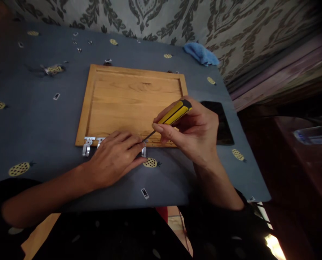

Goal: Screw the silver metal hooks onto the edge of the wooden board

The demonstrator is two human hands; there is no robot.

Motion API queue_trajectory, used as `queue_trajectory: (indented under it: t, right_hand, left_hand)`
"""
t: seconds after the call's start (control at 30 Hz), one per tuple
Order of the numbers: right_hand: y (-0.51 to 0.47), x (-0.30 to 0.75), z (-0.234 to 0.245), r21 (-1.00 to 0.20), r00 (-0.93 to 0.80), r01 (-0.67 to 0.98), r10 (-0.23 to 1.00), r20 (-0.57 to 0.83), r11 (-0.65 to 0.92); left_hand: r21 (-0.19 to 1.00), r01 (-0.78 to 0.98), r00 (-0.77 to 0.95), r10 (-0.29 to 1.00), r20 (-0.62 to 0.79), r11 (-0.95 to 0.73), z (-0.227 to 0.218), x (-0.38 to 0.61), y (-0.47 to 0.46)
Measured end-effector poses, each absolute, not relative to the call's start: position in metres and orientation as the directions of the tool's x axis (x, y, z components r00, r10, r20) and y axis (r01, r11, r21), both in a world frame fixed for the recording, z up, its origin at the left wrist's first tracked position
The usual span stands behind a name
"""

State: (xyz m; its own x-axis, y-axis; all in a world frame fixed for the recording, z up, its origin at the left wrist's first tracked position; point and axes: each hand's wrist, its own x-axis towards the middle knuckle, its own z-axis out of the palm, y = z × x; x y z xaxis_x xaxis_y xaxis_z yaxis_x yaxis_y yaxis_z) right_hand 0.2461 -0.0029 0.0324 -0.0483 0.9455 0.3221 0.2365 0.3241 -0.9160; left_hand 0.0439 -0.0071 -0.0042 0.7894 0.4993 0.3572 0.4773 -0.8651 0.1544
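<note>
A wooden panel with a raised frame lies flat on the table. Metal hooks sit along its near edge, the left ones partly covered by my left hand. My left hand rests over that edge, its thumb and forefinger around another metal hook. In my right hand is a yellow and black screwdriver, gripped by the handle and tilted. The shaft points down left, its tip at the hook beside my left fingertips. Whether the tip sits in a screw is too small to tell.
A dark flat device lies right of the panel, partly behind my right hand. At the back right is a blue cloth. Small metal pieces and a clear plastic bag lie at the left. The patterned tablecloth reaches the wall.
</note>
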Motion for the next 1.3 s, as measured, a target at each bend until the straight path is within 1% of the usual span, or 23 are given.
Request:
queue_trajectory:
  t: [0.1, 0.23, 0.3, 0.37, 0.6, 0.73, 0.93, 1.07, 1.2, 1.3]
  right_hand:
    - [-0.002, 0.249, 0.034, -0.925, -0.082, 0.210, 0.949, 0.305, 0.316]
    - [-0.001, 0.255, 0.037, -0.945, -0.199, 0.129, 0.941, 0.272, 0.301]
    - [-0.001, 0.256, 0.037, -0.944, -0.227, 0.116, 0.933, 0.278, 0.310]
    - [-0.002, 0.255, 0.036, -0.937, -0.194, 0.134, 0.936, 0.293, 0.321]
    - [-0.002, 0.243, 0.027, -0.896, 0.001, 0.262, 0.928, 0.373, 0.360]
    - [-0.002, 0.238, 0.023, -0.890, 0.045, 0.267, 0.918, 0.395, 0.370]
    - [-0.004, 0.238, 0.027, -0.860, 0.149, 0.283, 0.866, 0.477, 0.425]
    - [-0.004, 0.240, 0.030, -0.871, 0.135, 0.247, 0.875, 0.465, 0.424]
    - [-0.004, 0.240, 0.027, -0.874, 0.088, 0.295, 0.900, 0.428, 0.387]
    - [-0.003, 0.239, 0.023, -0.860, 0.072, 0.310, 0.893, 0.445, 0.404]
  left_hand:
    - [0.159, 0.470, 0.791, 0.495, 0.360, -0.868, -0.004, 0.044, -0.007]
    - [0.152, 0.480, 0.788, 0.501, 0.358, -0.864, -0.004, 0.044, -0.006]
    - [0.151, 0.480, 0.789, 0.501, 0.355, -0.864, -0.004, 0.044, -0.006]
    - [0.155, 0.476, 0.792, 0.499, 0.352, -0.866, -0.004, 0.044, -0.006]
    - [0.144, 0.484, 0.797, 0.502, 0.336, -0.863, -0.003, 0.044, -0.007]
    - [0.151, 0.482, 0.784, 0.502, 0.365, -0.863, -0.003, 0.045, -0.007]
    - [0.168, 0.468, 0.785, 0.496, 0.372, -0.868, -0.003, 0.044, -0.007]
    - [0.169, 0.468, 0.784, 0.496, 0.374, -0.867, -0.003, 0.044, -0.007]
    - [0.162, 0.476, 0.784, 0.501, 0.368, -0.864, -0.003, 0.044, -0.007]
    - [0.162, 0.475, 0.781, 0.499, 0.375, -0.865, -0.004, 0.044, -0.007]
